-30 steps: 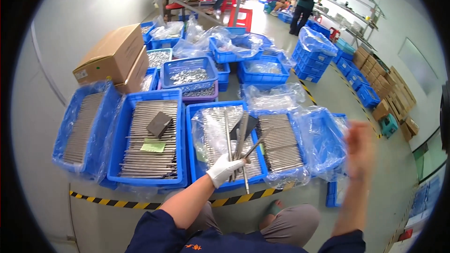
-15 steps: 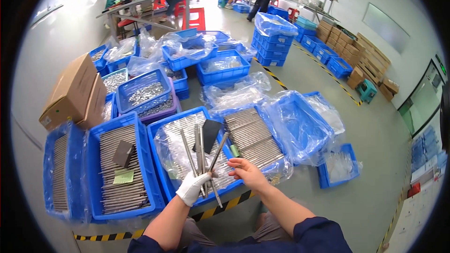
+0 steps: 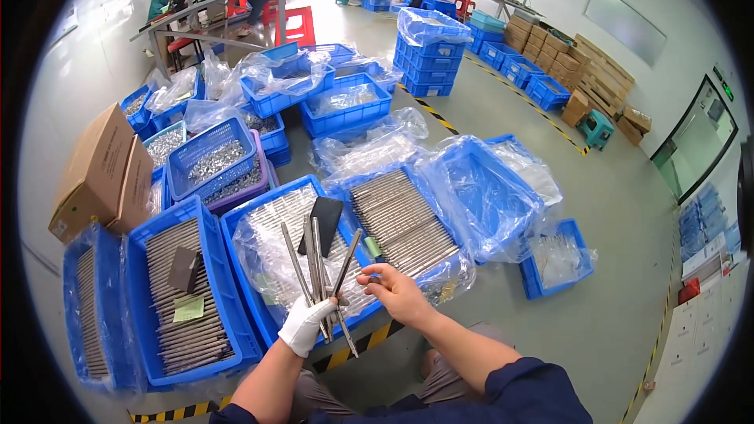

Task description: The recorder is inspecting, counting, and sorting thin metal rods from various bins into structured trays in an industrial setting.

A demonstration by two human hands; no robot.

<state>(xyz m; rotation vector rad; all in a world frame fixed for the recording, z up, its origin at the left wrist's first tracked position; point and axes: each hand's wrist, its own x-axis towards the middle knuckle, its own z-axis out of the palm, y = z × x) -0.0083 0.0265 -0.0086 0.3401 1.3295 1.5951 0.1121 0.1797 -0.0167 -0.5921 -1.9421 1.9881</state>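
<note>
My left hand, in a white glove, is closed round several metal rods that fan out upward, with lower ends sticking out beneath the fist. Just right of them, my bare right hand has loosely bent fingers, and I see nothing in it. Both hands are over the near edge of a blue bin lined with clear plastic and holding more rods. A flat black object lies on those rods. Beside my right hand, a small green cylindrical thing rests by another bin's rows of rods.
Left stand blue bins of rods, one with a dark block and a yellow-green note. Cardboard boxes and a basket of small metal parts are behind. Right is a plastic-lined bin; stacked bins and people are farther off.
The whole view has shifted, with surroundings moving left and slightly up. My left hand still grips the rods; my right fingers are a little more curled.
</note>
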